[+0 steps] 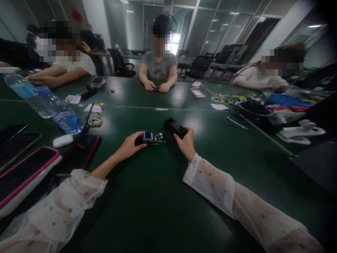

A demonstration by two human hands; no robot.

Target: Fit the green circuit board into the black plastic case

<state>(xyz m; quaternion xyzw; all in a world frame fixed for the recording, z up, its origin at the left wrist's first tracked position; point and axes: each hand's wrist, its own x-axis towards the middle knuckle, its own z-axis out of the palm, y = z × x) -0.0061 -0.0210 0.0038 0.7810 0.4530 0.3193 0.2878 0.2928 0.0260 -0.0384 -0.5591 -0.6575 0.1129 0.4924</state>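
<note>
Between the thumb and fingers of my left hand [131,144] is the left end of a green circuit board [155,138] with a small screen on it. My right hand [186,142] grips the near end of a black plastic casing [173,126], which has openings in its upper face. The casing tilts away to the upper left, a short gap from the board's right end. Both things are over the green tabletop [147,182]; whether they touch it I cannot tell.
Several phones [85,149], a white earbud case [63,141] and two water bottles [63,112] crowd the left side. A wrench [237,123], yellow cables [223,99] and a white handled tool [301,133] lie to the right. Three people sit across the table.
</note>
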